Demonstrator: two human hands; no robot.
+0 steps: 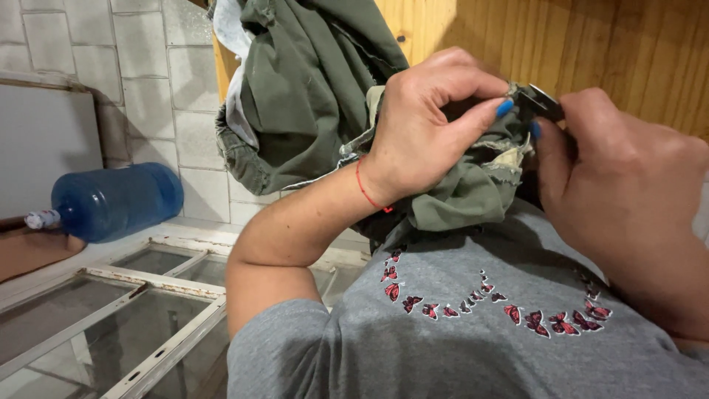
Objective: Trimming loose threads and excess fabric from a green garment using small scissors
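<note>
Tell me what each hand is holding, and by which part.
The left hand pinches the frayed edge of the olive-green garment. The right hand grips a small dark metal tool by its rear part; its tip meets the cloth.

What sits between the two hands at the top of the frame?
In the head view, a bunched fold of green garment and a small dark metal tool lie between left hand and right hand.

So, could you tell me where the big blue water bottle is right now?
The blue water bottle lies on its side at the left of the head view, against the block wall, behind the window frame.
</note>
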